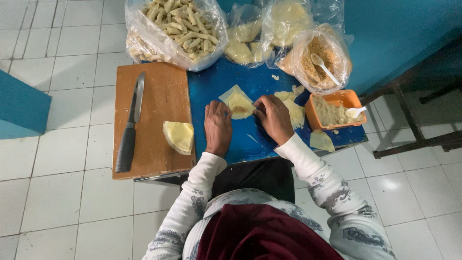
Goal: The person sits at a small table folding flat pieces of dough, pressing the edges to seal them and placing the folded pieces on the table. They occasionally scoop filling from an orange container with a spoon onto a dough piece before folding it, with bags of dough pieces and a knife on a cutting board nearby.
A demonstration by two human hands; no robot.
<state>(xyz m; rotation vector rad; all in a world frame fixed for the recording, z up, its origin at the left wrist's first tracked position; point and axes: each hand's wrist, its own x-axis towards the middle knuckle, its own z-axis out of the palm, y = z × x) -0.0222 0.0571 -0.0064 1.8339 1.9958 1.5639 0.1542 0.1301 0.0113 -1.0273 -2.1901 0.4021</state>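
Observation:
A thin pale pastry wrapper (238, 102) with a brownish filling in its middle lies on the blue table (250, 139). My left hand (217, 127) pinches the wrapper's near left edge. From the right, my right hand (273, 118) folds its other edge over the filling. Both hands touch the wrapper, and the fingertips are partly hidden by it.
A wooden cutting board (161, 96) at the left carries a black-handled knife (131, 125) and a stack of wrappers (179, 136). An orange tub of filling (332, 110) with a white spoon stands right. Plastic bags of finished rolls (180, 29), wrappers (284, 21) and crumbs (320, 60) line the back.

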